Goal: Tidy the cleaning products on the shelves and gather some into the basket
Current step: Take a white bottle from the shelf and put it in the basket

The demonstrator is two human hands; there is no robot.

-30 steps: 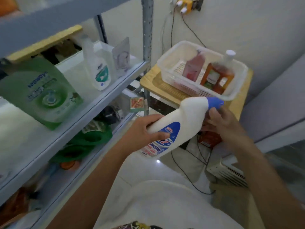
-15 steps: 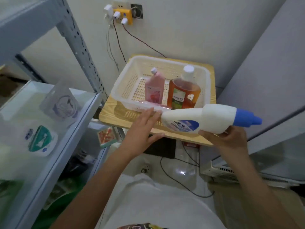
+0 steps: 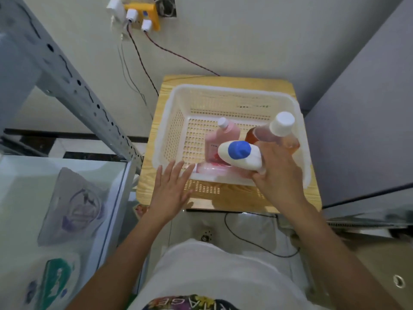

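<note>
A white perforated basket (image 3: 172, 128) stands on a small wooden table (image 3: 154, 139). Inside it are a pink bottle (image 3: 215, 139) and an amber bottle with a white cap (image 3: 277, 130), both upright. My right hand (image 3: 279, 177) grips a white bottle with a blue cap (image 3: 240, 154) and holds it upright inside the basket, in front of the other two. My left hand (image 3: 169, 191) hovers with straight fingers at the basket's near left corner, holding nothing. Whether it touches the rim is unclear.
A grey metal shelf post (image 3: 73, 86) and a glass shelf (image 3: 26, 175) stand at the left, carrying a clear packet (image 3: 73, 206) and a white-and-green pouch (image 3: 51, 280). Cables hang from a wall socket (image 3: 143, 16). A grey panel (image 3: 366, 108) rises at the right.
My right hand has turned the white bottle from lying sideways to upright and lowered it into the basket. My left hand let go of the bottle earlier and stays by the basket's near edge.
</note>
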